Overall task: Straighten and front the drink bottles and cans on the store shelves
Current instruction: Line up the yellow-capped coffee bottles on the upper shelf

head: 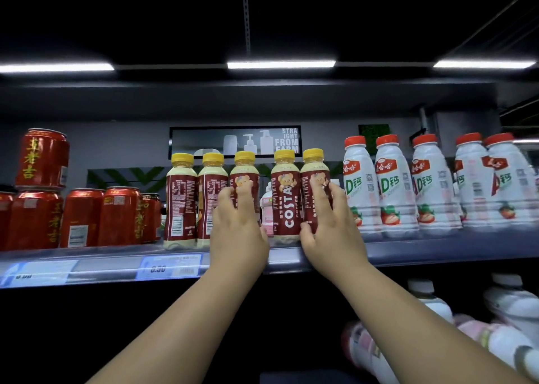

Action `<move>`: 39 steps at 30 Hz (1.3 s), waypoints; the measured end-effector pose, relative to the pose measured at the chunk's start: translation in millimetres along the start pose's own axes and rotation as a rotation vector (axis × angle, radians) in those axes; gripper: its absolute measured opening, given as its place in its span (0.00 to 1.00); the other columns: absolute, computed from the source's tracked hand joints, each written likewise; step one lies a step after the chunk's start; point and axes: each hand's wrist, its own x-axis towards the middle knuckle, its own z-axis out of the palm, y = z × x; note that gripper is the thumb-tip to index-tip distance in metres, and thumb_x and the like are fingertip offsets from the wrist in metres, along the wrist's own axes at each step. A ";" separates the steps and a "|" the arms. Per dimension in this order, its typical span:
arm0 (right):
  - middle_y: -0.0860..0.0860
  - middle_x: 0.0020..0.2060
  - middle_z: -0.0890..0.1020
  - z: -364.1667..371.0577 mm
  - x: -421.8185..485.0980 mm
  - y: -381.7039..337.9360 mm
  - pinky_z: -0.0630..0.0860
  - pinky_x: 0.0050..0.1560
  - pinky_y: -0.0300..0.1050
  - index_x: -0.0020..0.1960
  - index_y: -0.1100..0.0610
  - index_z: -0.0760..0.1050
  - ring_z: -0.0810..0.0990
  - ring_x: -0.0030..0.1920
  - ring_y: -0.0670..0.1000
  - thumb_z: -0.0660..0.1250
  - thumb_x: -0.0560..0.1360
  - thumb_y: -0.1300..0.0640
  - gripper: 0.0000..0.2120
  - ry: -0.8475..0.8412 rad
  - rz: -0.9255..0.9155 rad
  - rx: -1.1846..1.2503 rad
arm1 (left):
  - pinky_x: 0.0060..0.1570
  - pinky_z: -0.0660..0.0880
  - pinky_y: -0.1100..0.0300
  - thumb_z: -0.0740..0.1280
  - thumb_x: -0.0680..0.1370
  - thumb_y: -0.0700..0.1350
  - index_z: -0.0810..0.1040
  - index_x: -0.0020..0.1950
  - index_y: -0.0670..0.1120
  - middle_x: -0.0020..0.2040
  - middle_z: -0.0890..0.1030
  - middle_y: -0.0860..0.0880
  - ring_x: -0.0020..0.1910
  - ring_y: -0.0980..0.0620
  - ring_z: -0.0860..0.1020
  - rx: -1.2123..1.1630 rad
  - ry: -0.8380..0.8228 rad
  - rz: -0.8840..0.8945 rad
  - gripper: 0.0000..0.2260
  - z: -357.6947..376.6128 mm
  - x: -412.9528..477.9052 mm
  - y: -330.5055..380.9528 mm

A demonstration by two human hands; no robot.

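Store shelf [423, 251] holds a row of coffee bottles. The left grip [239, 232] wraps the left bottle [244, 169] and the right grip [329, 229] wraps the right bottle [315, 166], with the middle bottle [285, 202] between them. A quick twist could knock it over.

Raised left hand [237, 226], right hand [332, 223], fingers [243, 194] curled.

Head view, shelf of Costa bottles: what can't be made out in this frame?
- Third Costa bottle: lower label hidden by the left hand gripping it.
- Fifth Costa bottle: label mostly hidden by the right hand gripping it.
- Pink bottle: behind the row, mostly hidden by the Costa bottles.
- Price tags: print blurred.
- Lower-shelf bottles: dark, blurred, cut by the right edge.
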 end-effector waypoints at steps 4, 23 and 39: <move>0.51 0.78 0.49 -0.5 0.8 0.6 0.63 0.73 0.55 0.80 0.42 0.42 0.55 0.77 0.56 0.62 0.78 0.55 0.40 -0.013 0.011 0.020 | 0.69 0.65 0.49 0.73 0.74 0.42 0.54 0.77 0.52 0.73 0.58 0.44 0.69 0.43 0.65 -0.050 0.035 -0.042 0.38 0.7 -0.9 -4.9; 0.53 0.77 0.52 0.6 -2.8 2.1 0.67 0.70 0.53 0.80 0.45 0.44 0.58 0.75 0.54 0.63 0.78 0.54 0.38 0.030 -0.027 0.030 | 0.59 0.71 0.47 0.66 0.78 0.56 0.43 0.76 0.49 0.66 0.68 0.41 0.63 0.42 0.69 0.199 0.002 -0.170 0.38 6.9 6.2 4.6; 0.54 0.77 0.51 0.4 -4.5 0.5 0.69 0.67 0.53 0.81 0.46 0.45 0.61 0.74 0.56 0.61 0.78 0.56 0.37 0.034 -0.013 0.010 | 0.60 0.70 0.49 0.71 0.76 0.54 0.49 0.78 0.54 0.63 0.70 0.43 0.60 0.43 0.72 -0.039 0.013 -0.090 0.39 17.3 8.6 3.2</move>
